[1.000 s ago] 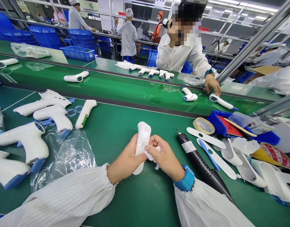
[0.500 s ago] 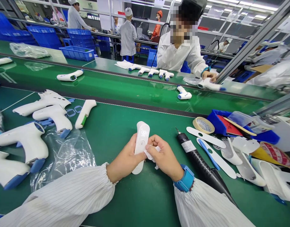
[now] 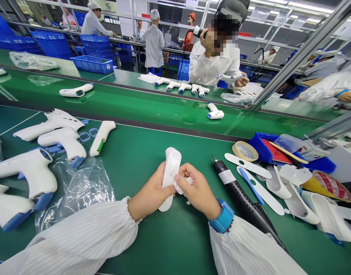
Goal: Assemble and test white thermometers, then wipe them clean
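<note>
My left hand [image 3: 148, 194] is closed round the lower half of a white thermometer [image 3: 170, 168], held upright over the green table with its lit display facing me. My right hand [image 3: 198, 191] is closed on a small white wipe [image 3: 181, 187] pressed against the thermometer's side, thumb near its button. A blue band sits on my right wrist [image 3: 222, 217].
White thermometer bodies [image 3: 35, 172] and a plastic bag [image 3: 78, 187] lie at my left. A black electric screwdriver [image 3: 241, 198], white shell parts, tape roll [image 3: 245, 151] and blue tray [image 3: 264, 147] are at my right. Beyond, thermometers ride a green belt; a co-worker [image 3: 215, 61] sits opposite.
My hands and the thermometer stay nearly still. The belt carries thermometers leftward. The co-worker opposite has lifted a thermometer off the belt and raised the other hand to the head.
</note>
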Tool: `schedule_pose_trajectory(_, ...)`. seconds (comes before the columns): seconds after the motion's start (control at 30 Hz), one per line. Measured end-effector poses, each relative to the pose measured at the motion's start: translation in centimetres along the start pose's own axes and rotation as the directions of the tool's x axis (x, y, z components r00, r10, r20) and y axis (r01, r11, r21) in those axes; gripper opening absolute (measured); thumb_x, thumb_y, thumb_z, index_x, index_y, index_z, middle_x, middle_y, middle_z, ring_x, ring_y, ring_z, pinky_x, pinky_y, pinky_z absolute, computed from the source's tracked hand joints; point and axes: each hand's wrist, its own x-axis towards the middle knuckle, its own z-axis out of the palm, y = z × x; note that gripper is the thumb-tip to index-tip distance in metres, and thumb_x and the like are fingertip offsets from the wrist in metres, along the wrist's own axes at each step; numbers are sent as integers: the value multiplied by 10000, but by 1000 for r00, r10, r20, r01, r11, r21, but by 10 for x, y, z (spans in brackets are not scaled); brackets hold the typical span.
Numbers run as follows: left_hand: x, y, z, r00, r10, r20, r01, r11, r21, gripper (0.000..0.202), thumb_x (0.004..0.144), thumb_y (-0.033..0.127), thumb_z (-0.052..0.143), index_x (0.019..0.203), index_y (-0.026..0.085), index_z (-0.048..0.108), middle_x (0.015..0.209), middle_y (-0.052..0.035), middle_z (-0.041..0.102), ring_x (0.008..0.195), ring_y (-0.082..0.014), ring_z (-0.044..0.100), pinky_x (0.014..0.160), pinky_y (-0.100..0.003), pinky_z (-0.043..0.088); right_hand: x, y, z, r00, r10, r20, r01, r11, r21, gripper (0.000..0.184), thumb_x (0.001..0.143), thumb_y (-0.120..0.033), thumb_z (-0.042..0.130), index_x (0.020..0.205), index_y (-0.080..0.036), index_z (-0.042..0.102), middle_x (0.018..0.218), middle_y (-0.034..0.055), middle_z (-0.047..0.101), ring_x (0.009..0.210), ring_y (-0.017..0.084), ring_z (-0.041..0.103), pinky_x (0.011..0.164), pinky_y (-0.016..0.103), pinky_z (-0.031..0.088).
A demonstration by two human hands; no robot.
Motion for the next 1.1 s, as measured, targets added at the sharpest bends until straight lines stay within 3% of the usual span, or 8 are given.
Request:
schedule_pose_trajectory(0.27,1,1,-1,1000,-4,6,4,1000,-8,517,725,163,597,1187,251,381,880,24,509,829,-140,485,733,-257,387,0,-1,1,1000,-17,-8,17,1000,12,140,749,-305,537,698,-207,451,603,-46,501,552,112,462,546,257,379)
schedule_pose_trajectory(0.6,0,0,0,999,12,29,-12,1000,5,468,745,113,543,1168,238,385,832,35,476,770,-116,463,710,-244,382,0,0,1,1000,-27,-12,27,999,-19,146,788,-312,460,690,-205,439,606,-44,459,527,101,423,505,236,355)
schedule_pose_trajectory(0.87,1,0,0,999,41,14,-42,998,40,405,759,144,546,1130,224,403,895,18,488,844,-132,466,742,-253,385,-1,-1,2,993,-113,-40,108,986,-126,122,773,-269,469,679,-202,428,585,-51,463,537,99,419,523,224,347)
schedule_pose_trajectory(1.1,3,-1,-2,999,-43,8,43,999,-24,331,729,125,569,1015,207,424,810,33,490,740,-104,462,668,-236,385,2,1,0,998,-61,-25,58,995,-87,146,805,-286,415,692,-200,449,614,-38,476,550,104,432,528,228,354)
